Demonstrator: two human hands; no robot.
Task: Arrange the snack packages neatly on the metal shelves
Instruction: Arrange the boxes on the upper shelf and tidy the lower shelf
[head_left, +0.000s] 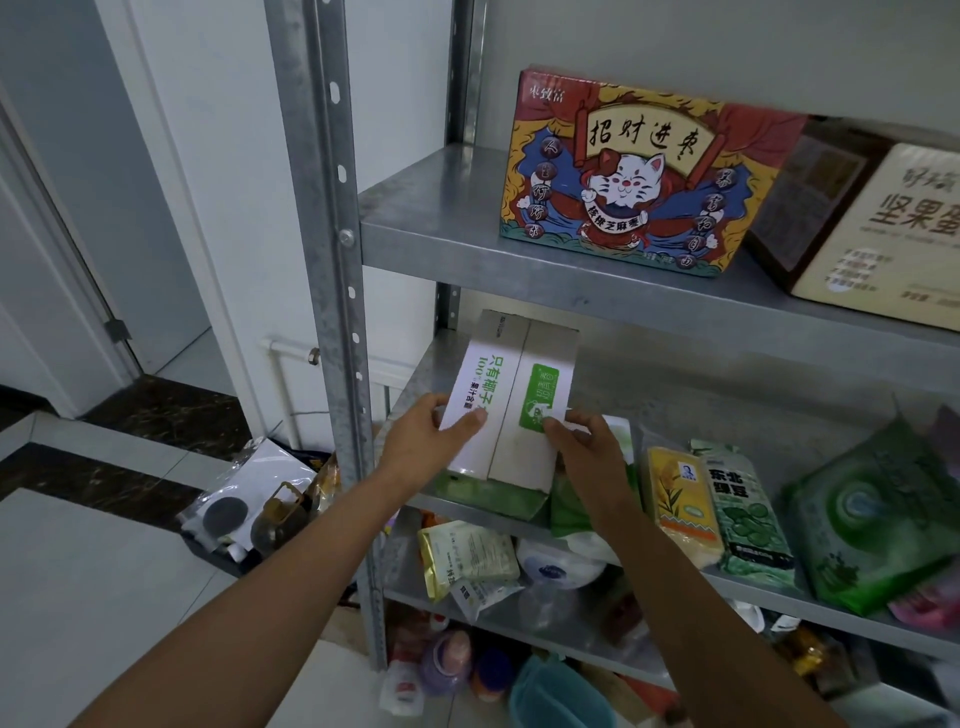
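White carton (511, 405) on middle metal shelf (727, 395); left grip (428, 441), right grip (587, 452) both grasping near corners.

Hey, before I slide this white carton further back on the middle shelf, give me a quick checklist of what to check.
1. Grip: ok. The left hand and right hand each hold a near corner of the white carton.
2. Room behind: ok. Bare middle shelf shows behind the carton.
3. Headroom: ok. Its far end sits below the upper shelf.
4. Flat seating: not ok. A green packet lies under its near end.
5. Right-side clearance: cannot tell. The right hand hides the gap to the yellow packet.
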